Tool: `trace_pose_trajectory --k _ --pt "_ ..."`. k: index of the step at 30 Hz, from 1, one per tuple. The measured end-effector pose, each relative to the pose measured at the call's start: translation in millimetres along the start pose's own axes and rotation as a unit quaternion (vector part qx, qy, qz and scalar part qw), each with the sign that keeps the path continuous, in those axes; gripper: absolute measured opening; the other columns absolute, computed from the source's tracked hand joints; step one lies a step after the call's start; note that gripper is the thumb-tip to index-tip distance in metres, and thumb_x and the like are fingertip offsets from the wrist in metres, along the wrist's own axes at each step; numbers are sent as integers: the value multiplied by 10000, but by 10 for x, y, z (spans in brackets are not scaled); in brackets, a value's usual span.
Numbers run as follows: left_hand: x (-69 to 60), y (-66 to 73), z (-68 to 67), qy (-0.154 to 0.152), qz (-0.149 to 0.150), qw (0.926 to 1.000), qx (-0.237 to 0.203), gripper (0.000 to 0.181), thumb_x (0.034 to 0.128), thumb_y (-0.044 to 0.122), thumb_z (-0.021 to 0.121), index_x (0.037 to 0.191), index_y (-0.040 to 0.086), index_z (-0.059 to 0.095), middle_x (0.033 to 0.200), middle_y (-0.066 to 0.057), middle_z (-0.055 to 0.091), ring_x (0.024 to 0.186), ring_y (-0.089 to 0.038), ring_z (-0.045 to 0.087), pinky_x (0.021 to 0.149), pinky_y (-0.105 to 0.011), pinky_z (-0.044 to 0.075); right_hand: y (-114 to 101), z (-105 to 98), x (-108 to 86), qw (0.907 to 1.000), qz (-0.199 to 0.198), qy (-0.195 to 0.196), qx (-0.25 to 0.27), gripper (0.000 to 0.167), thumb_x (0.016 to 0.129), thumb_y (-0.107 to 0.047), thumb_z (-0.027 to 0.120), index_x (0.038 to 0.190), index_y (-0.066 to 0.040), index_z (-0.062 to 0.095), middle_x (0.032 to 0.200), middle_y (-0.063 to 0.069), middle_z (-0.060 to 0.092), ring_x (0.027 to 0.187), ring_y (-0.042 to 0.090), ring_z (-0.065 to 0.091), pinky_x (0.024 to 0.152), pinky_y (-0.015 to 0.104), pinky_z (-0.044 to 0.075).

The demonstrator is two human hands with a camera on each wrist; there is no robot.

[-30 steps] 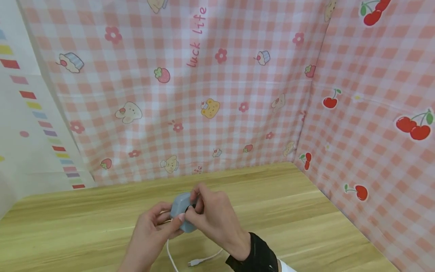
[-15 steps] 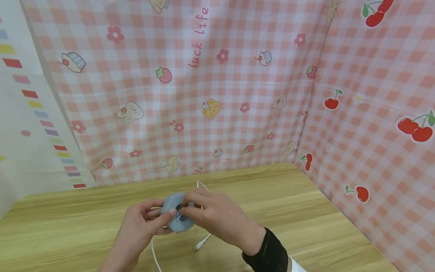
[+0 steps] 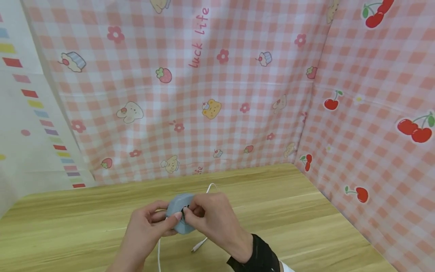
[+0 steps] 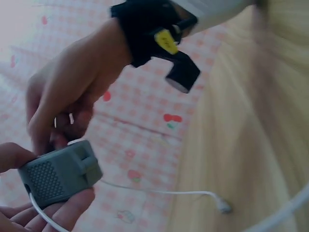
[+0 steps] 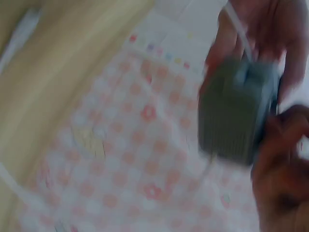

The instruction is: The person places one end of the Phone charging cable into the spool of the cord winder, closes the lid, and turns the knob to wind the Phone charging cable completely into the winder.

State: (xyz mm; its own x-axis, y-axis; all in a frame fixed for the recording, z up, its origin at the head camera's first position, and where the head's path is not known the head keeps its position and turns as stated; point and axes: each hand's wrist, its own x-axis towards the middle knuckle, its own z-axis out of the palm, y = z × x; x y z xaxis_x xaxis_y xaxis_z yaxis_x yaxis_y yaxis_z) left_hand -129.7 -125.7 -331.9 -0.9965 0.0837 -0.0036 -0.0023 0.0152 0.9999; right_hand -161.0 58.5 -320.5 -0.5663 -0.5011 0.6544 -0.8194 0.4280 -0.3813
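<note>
A grey-blue cable winder [image 3: 177, 204], a small case with a textured side, is held above the table. My left hand [image 3: 144, 226] grips it from the left, the thumb lying on its front face. At the dark middle of that face, the fingertips of my right hand [image 3: 217, 215] pinch a small part that they mostly hide. A white USB cable [image 3: 159, 253] comes out of the case on both sides. One plug [image 3: 196, 246] hangs below the hands. In the left wrist view the cable winder [image 4: 60, 174] shows a notch; the right wrist view of the winder [image 5: 231, 111] is blurred.
The wood-grain table [image 3: 289, 226] spreads around the hands. Behind it stands a pink checked cloth wall [image 3: 146, 90], with another cloth wall [image 3: 367, 147] on the right and a white one [image 3: 30, 151] on the left.
My right hand has moved round the winder's face, out to the right and back. The winder shifted left and then slightly right. The cable and its hanging plug have swung about.
</note>
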Motion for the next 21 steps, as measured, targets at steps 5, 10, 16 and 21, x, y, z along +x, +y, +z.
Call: trace_pose_trajectory --k 5,10,16,21 --pt "8 72 -133 -67 -79 9998 170 507 875 246 705 1246 -64 552 1044 -128 731 897 -195 720 760 -347 595 15 -141 55 9775 -1648 -343 -1271 115 851 -72 714 897 -164 665 869 -57 589 722 11 512 640 52 415" --pt "27 93 -220 -486 -206 9980 340 498 894 268 682 1228 -78 551 1004 -101 741 890 -192 713 739 -348 596 -1 -227 72 9294 -2869 -472 -2274 97 874 -134 692 923 -218 692 977 -109 594 818 28 477 637 32 400" --pt "40 67 -229 -1060 -170 9935 386 495 907 291 664 1222 -76 561 1023 -107 737 914 -201 712 747 -353 594 -5 -249 57 9174 -3084 -667 -2427 108 918 -198 625 965 -244 711 1007 -148 623 795 27 417 626 54 375" --pt "37 42 -194 -1237 -46 9919 294 495 921 290 647 1244 -70 541 1083 -126 720 961 -200 705 771 -356 593 2 -222 44 9384 -2615 -721 -2139 61 888 -181 679 892 -234 709 866 -104 600 728 -10 484 622 43 384"
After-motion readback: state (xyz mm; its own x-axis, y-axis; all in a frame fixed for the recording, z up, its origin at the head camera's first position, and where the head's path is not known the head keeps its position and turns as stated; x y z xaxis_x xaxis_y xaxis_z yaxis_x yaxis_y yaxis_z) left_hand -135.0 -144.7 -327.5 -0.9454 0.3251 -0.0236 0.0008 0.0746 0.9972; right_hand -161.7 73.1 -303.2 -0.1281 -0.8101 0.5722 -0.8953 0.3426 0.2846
